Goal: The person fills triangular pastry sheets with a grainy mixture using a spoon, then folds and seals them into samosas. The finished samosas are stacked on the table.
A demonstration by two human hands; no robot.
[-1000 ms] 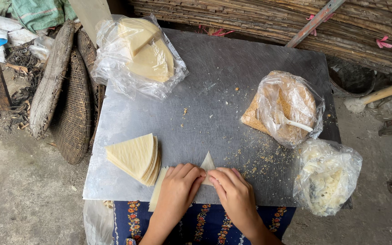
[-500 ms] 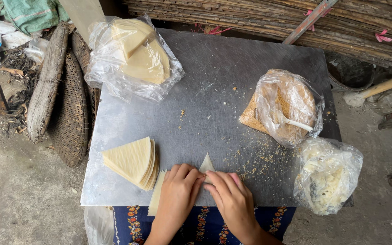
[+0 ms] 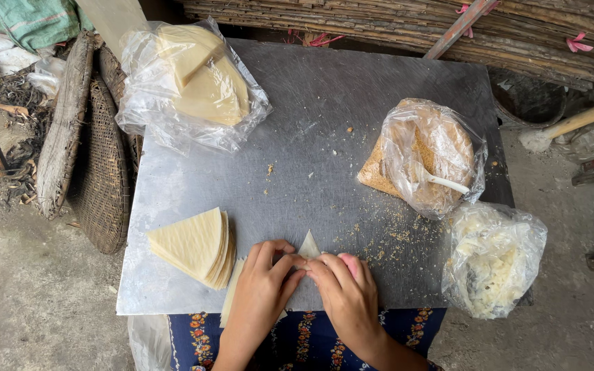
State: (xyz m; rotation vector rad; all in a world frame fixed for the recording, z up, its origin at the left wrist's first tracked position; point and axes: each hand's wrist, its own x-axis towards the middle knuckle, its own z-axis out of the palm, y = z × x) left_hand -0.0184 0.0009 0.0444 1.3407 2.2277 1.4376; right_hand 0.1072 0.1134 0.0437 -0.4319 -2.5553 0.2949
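On the metal table [image 3: 324, 124], bags of wrappers [image 3: 190, 82], brown filling [image 3: 431, 154] and white shreds [image 3: 493, 257] sit full, the cut stack [image 3: 194, 247] waits untouched, while left hand [image 3: 262, 288] and right hand [image 3: 345, 292] pinch closed on one wrapper [image 3: 309, 245] at the near edge, seemingly mid-fold.

Woven basket [image 3: 101, 172], perhaps bamboo poles [image 3: 393, 20]

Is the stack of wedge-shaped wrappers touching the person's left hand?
Apart. In the head view a strip of bare metal tabletop shows between the stack of wedge-shaped wrappers and the left hand, which presses with the right hand on a single wrapper.
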